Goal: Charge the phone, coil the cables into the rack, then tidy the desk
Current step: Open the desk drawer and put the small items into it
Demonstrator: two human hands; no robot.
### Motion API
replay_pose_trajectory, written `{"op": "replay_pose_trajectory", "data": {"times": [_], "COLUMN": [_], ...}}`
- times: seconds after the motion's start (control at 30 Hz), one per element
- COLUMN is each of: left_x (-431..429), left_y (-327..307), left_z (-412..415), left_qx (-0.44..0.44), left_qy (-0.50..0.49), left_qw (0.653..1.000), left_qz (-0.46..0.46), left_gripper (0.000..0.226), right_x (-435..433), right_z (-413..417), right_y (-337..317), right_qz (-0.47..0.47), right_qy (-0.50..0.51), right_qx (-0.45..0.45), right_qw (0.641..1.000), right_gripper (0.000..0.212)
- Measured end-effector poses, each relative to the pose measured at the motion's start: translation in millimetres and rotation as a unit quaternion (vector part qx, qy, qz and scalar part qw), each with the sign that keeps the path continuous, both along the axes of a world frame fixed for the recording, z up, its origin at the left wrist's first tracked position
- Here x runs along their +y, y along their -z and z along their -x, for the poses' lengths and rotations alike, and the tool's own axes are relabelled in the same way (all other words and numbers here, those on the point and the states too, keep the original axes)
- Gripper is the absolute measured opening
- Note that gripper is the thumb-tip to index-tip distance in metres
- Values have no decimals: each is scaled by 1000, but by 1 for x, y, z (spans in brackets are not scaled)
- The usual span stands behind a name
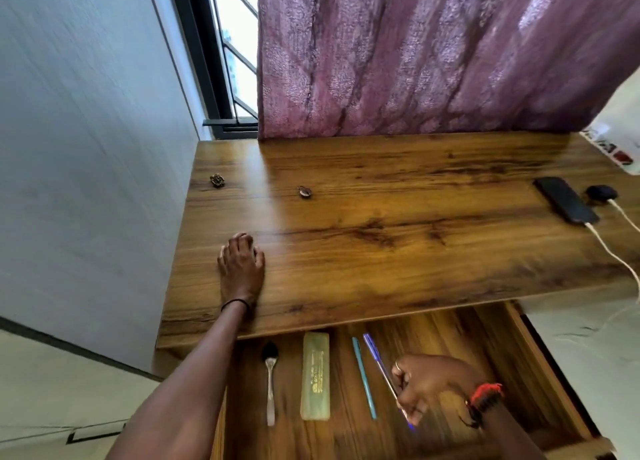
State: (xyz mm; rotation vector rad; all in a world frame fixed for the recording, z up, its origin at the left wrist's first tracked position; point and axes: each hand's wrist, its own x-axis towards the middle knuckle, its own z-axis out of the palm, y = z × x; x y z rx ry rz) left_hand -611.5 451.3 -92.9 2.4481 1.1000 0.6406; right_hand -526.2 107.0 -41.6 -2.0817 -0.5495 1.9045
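The left hand rests on the desk, fingers curled; I cannot tell whether it holds anything. The right hand grips a blue pen over the open drawer. The phone lies at the desk's right with a white cable plugged in. The gold print on the drawer's pale case is too blurred to read.

1. The left hand wears a thin black band round the wrist; the forearm is bare.
2. The right hand wears a bracelet of red and black thread at the wrist, its loose ends hanging.
3. A thin ring sits on one right finger.
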Motion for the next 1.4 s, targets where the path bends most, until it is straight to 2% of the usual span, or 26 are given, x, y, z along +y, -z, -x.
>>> {"op": "replay_pose_trajectory", "data": {"times": [0.13,0.3,0.4,0.47,0.63,0.73,0.8,0.93,1.0,1.1,1.2,1.27,1.4], "left_x": [0,1,2,3,0,1,3,18,33,61,88,105,138], "left_y": [3,5,6,8,10,8,5,-5,-11,-19,-29,-35,-29], "left_z": [2,3,2,1,3,3,2,-4,-10,-24,-45,-64,-94], "left_qx": [-6,-17,-18,-16,-20,-19,-16,9,10,34,41,38,62], "left_qy": [7,14,11,8,10,11,8,-6,-6,-2,-5,10,26], "left_qw": [1000,1000,1000,1000,1000,1000,1000,1000,1000,999,999,999,997], "left_qz": [3,9,5,4,9,14,15,-4,-1,-8,-20,-35,-28], "left_gripper": [25,26,24,22,24,24,23,22,21,21,20,23,49], "right_x": [-10,-9,-11,-11,-8,3,17,54,82,133,184,218,268], "right_z": [6,10,9,8,4,-5,-13,-39,-58,-84,-113,-131,-145], "right_y": [29,58,64,63,50,29,5,-48,-64,-71,-56,-46,-38], "right_qz": [59,67,70,78,86,63,29,-97,-155,-218,-234,-235,-244], "right_qy": [29,96,99,95,98,87,53,78,105,144,175,160,70], "right_qx": [-82,-134,-152,-158,-171,-166,-129,-47,-54,-145,-236,-318,-437], "right_qw": [994,984,981,980,977,980,990,991,981,954,927,904,863], "right_gripper": [14,16,37,42,29,27,20,12,10,11,14,17,32]}}
